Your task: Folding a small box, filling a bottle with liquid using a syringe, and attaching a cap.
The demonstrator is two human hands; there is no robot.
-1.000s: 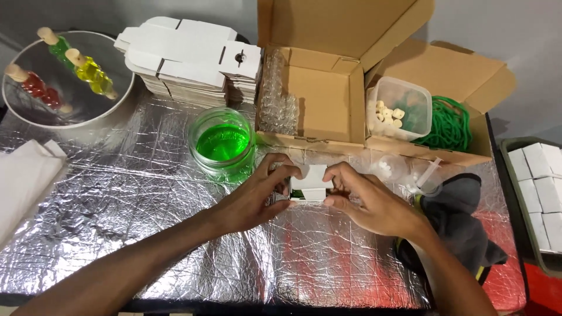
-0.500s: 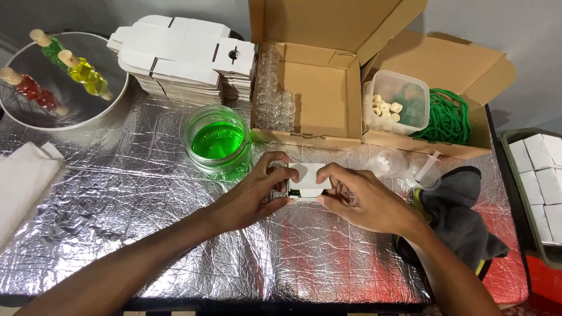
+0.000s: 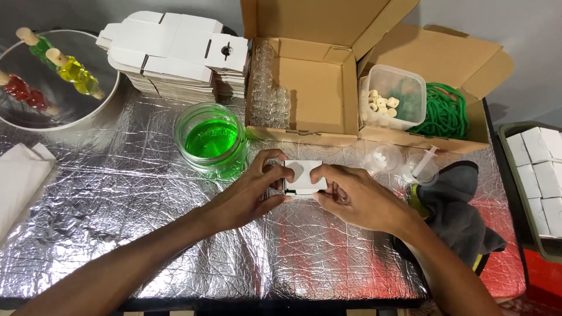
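Both of my hands hold a small white cardboard box (image 3: 303, 177) just above the foil-covered table (image 3: 117, 234), near its middle. My left hand (image 3: 254, 190) grips the box's left side, thumb on top. My right hand (image 3: 351, 196) grips the right side, its fingers pressing the top flap. A glass jar of green liquid (image 3: 212, 140) stands just left of and behind my left hand.
A stack of flat white box blanks (image 3: 175, 58) lies at the back left. An open cardboard box (image 3: 310, 88) holds small glass bottles. A plastic tub of corks (image 3: 389, 99), green cord (image 3: 445, 111), a bowl with coloured bottles (image 3: 52, 76), a dark cloth (image 3: 456, 205) and a bin of white boxes (image 3: 538, 175) surround the area.
My hands have shifted slightly on the small white box, closing its top flap. The view has drifted a little; nothing else on the table moved.
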